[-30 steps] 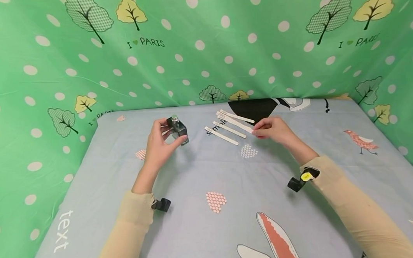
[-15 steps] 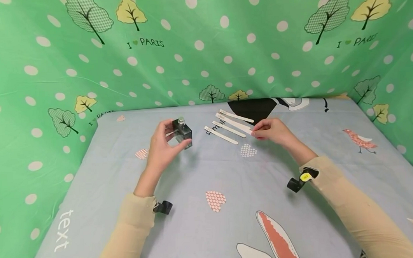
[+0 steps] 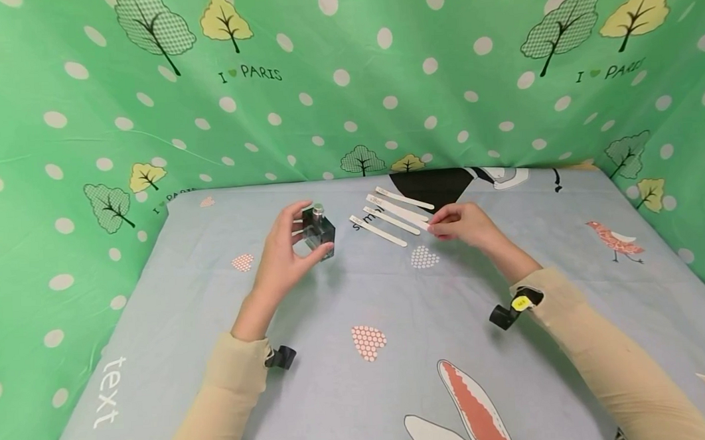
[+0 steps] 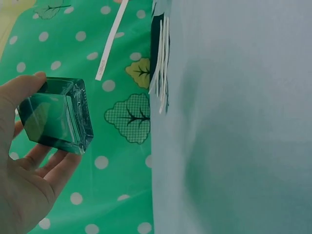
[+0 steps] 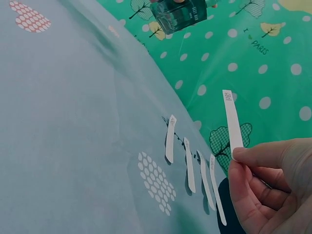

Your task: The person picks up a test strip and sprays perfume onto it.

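Note:
A dark green glass perfume bottle (image 3: pixel 321 235) with a silver neck on top is held between the thumb and fingers of my left hand (image 3: pixel 282 253), above the cloth and left of the strips. In the left wrist view the square base of the bottle (image 4: pixel 56 117) faces the camera. My right hand (image 3: pixel 465 225) pinches one end of a white paper test strip (image 5: pixel 233 122) between thumb and fingertips; the strip's far end carries small print and points up. Several like paper strips (image 3: pixel 383 232) lie roughly side by side on the cloth beneath it.
A blue-grey printed cloth (image 3: pixel 314 395) covers the table, bearing hearts, a bird and rabbit ears. Green dotted fabric (image 3: pixel 300 136) hangs behind and at both sides. A black camera (image 3: pixel 282 357) is strapped at the left wrist, another camera (image 3: pixel 504 316) at the right.
My left hand has carried the perfume bottle to the right and slightly nearer me, towards the strips. My right hand has stayed almost still with its paper strip.

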The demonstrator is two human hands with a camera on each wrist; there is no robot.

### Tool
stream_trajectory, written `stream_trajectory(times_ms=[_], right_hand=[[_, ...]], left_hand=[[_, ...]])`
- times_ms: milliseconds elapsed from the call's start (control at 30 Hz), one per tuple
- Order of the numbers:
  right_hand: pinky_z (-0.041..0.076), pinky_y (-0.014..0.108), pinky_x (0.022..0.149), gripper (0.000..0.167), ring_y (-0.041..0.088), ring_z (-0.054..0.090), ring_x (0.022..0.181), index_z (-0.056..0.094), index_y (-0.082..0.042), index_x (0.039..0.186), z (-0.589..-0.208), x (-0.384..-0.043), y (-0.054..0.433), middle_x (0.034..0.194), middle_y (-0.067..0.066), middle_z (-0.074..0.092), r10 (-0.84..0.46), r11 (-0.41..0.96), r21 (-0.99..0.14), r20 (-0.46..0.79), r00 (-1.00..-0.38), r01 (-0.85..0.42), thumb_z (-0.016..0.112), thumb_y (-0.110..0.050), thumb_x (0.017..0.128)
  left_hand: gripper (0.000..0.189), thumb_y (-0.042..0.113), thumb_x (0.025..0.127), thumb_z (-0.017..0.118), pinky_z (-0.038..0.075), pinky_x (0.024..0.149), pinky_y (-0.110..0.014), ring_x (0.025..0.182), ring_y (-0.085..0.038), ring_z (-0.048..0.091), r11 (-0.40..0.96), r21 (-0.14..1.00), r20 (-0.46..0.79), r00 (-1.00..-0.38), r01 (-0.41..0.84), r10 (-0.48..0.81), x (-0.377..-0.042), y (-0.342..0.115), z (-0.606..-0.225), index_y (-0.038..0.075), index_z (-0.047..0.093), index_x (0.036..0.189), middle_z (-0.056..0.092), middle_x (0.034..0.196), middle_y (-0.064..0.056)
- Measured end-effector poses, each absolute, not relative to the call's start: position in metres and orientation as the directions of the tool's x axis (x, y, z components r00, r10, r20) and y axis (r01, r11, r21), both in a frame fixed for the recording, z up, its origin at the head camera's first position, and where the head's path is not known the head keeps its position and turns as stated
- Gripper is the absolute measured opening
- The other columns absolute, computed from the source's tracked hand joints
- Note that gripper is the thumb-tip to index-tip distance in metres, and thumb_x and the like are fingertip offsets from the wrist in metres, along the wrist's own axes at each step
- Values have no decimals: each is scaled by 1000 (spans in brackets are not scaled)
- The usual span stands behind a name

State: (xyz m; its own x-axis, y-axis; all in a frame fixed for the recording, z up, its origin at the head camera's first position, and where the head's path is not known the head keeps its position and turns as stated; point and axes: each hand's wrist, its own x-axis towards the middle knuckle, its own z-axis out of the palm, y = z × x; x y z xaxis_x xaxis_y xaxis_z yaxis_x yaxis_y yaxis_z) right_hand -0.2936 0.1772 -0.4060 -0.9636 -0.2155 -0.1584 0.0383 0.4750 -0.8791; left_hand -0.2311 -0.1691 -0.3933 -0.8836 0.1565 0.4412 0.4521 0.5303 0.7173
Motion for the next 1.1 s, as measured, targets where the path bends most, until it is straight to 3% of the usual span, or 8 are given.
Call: stream_trajectory(times_ms=[267, 500, 667, 767, 900, 1000, 1100], right_hand=[[61, 29, 73, 19, 6, 68, 70, 69, 2, 101, -401, -294, 171, 75, -9, 70, -225, 462, -887, -127, -966, 8, 73, -11, 89], [62, 31, 78, 26, 10, 70, 75, 68, 7, 107, -388, -294, 163, 79, -3, 71, -246, 444, -896, -135, -960, 12, 73, -12, 90], [62, 30, 78, 26, 9, 70, 74, 68, 7, 106, -382, -296, 159, 79, -1, 71, -245, 448, -894, -126, -961, 3, 74, -13, 90], [61, 27, 76, 26, 10, 70, 74, 68, 6, 106, -378, -297, 157, 77, -3, 71, -251, 457, -889, -117, -961, -11, 74, -13, 90], [60, 23, 73, 25, 8, 70, 73, 68, 5, 105, -375, -298, 154, 80, 1, 72, -255, 476, -879, -114, -960, -22, 74, -14, 90], [61, 25, 73, 23, 7, 69, 72, 68, 4, 103, -372, -299, 150, 81, 2, 72, -255, 477, -879, -111, -960, -25, 73, -13, 90], [61, 25, 73, 22, 11, 70, 73, 68, 5, 103, -369, -299, 145, 78, -2, 70, -264, 467, -884, -104, -959, -32, 74, -12, 90]], left_hand=[[78, 16, 84, 81, 56, 97, -41, 117, -35, 59, 564, 676, 459, -870, 474, 182, -227, -167, -392, 18, 39, 150, 49, 131, -19], [71, 23, 92, 73, 55, 99, -41, 115, -29, 57, 642, 622, 435, -880, 448, 192, -224, -167, -392, 29, 35, 151, 45, 130, -17], [67, 30, 95, 69, 54, 88, -42, 103, -27, 56, 693, 590, 418, -891, 415, 177, -223, -166, -392, 34, 34, 151, 41, 126, -14], [65, 30, 95, 69, 55, 88, -43, 103, -27, 56, 692, 600, 413, -896, 402, 163, -224, -167, -392, 34, 34, 150, 39, 125, -14], [64, 31, 95, 69, 52, 75, -37, 96, -27, 54, 706, 592, 415, -898, 388, 146, -224, -169, -393, 33, 35, 150, 39, 123, -14], [64, 33, 95, 68, 40, 60, -32, 82, -24, 48, 734, 569, 417, -900, 370, 131, -223, -170, -394, 34, 35, 150, 39, 121, -14], [64, 35, 95, 67, 37, 55, -30, 71, -20, 43, 749, 563, 409, -905, 350, 115, -223, -172, -393, 34, 35, 150, 39, 119, -13]])
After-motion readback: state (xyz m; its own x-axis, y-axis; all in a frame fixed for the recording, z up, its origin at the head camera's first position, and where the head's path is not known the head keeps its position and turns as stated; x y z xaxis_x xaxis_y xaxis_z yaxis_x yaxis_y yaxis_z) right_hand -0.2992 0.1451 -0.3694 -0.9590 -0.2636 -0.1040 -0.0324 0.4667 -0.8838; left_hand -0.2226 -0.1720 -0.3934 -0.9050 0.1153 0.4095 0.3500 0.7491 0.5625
